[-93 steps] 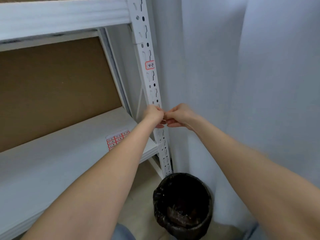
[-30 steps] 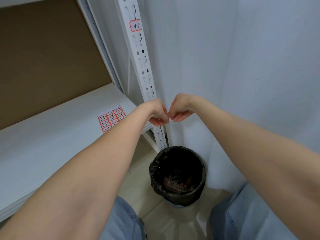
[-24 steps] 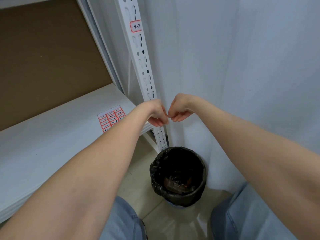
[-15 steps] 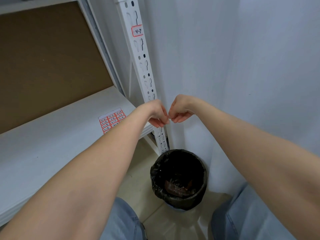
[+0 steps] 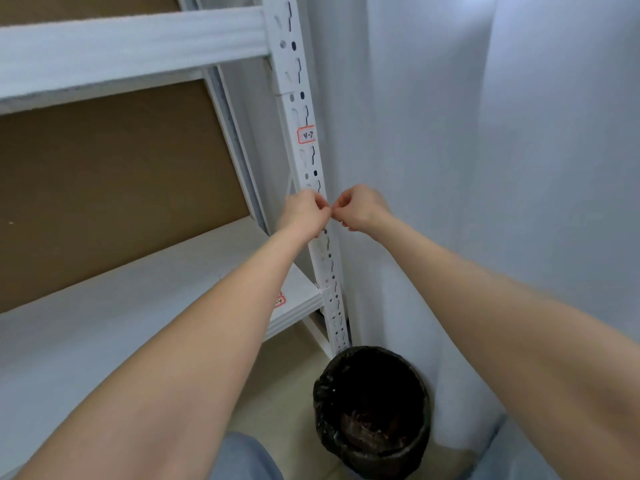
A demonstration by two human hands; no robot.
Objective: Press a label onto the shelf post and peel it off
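White shelving unit (image 5: 131,53) on the left, its slotted upright post (image 5: 313,161) wearing a red-bordered label (image 5: 306,135); black-lined waste bin (image 5: 372,410) below. Left hand (image 5: 304,214) and right hand (image 5: 360,207) meet at the post, fingers (image 5: 323,206) curled and pinched together; what they pinch is too small to tell.

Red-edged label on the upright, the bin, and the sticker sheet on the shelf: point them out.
red-edged label (image 5: 307,135): head view, on its white middle.
bin (image 5: 372,382): head view, on the black liner's inner wall.
sticker sheet (image 5: 279,301): head view, on the corner showing past the left forearm.
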